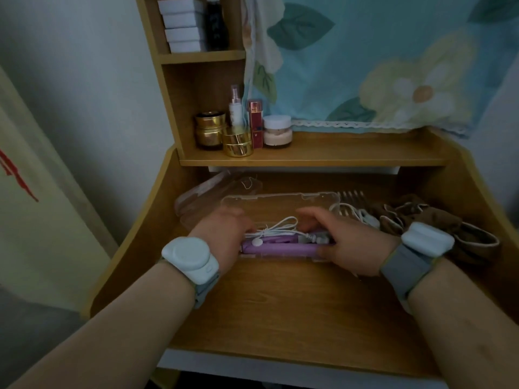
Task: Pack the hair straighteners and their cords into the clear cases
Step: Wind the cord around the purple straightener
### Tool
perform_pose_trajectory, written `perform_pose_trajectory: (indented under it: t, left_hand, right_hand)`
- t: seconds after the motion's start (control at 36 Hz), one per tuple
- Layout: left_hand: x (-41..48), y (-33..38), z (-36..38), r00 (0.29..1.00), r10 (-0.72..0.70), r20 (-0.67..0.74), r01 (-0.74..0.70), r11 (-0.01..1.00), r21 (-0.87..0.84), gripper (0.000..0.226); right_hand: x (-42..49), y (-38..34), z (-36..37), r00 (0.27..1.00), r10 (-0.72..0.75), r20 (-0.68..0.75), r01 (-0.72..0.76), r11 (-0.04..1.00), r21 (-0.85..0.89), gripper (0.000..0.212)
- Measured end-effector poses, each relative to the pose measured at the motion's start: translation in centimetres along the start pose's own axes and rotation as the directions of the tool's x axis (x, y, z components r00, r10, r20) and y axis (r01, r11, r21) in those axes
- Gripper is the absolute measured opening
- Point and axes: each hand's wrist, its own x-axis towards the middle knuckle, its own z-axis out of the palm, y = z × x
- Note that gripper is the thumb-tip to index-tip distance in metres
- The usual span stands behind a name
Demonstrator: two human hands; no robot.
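Standing by the wooden desk [280,304], I can see both hands down on a purple hair straightener [278,249] that lies lengthwise in the tray of an open clear case [280,203], lid tipped up and back toward the shelf. The left hand [224,237] has its fingers curled over the straightener's left end, and the right hand [348,242] is wrapped over the right end, thumb down near the front edge, so both are gripping it rather than hovering. A bundled white cord [276,224] sits on top of the straightener between the two hands, loops sticking up, with a little round white tab hanging at the left. Each wrist wears a pale band with a chunky white puck on it. A second clear case [202,192] is behind and to the left, also open, kinda hard to make out. Off to the right there's another white cord [356,213] lying loose, a comb [352,196] behind it, and some brown scrunchies [438,223] piled up. On the shelf [337,155] above sit gold jars [224,136], a red tube and a small white pot, with a floral cloth [379,66] hanging behind.
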Motion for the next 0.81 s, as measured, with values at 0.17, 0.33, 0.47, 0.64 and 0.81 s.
perform_pose_trajectory:
  t: [0.17, 0.33, 0.47, 0.64, 0.81]
  left_hand:
    - [0.8, -0.4, -0.3, 0.997, 0.035, 0.061, -0.034, 0.999, -0.019, 0.041]
    - [0.3, -0.7, -0.1, 0.999, 0.044, 0.017, -0.044, 0.999, -0.027, 0.038]
    - [0.4, -0.3, -0.2, 0.999, 0.034, 0.0, -0.034, 0.999, -0.014, 0.037]
    - [0.5, -0.7, -0.3, 0.998, 0.057, 0.02, -0.057, 0.998, 0.003, 0.039]
    - [-0.3, -1.2, 0.0, 0.988, -0.154, 0.021, 0.153, 0.941, -0.303, 0.017]
  right_hand:
    - [1.2, -1.2, -0.3, 0.997, 0.056, 0.058, -0.041, 0.973, -0.229, 0.079]
    - [1.3, -1.5, -0.6, 0.998, 0.057, 0.029, -0.045, 0.95, -0.308, 0.06]
    - [1.0, -1.1, -0.4, 0.999, 0.029, 0.015, -0.023, 0.949, -0.314, 0.055]
    - [0.6, -1.1, -1.1, 0.999, 0.019, 0.046, -0.004, 0.954, -0.3, 0.052]
    - [0.4, -0.7, -0.2, 0.999, -0.034, 0.021, 0.039, 0.943, -0.331, 0.05]
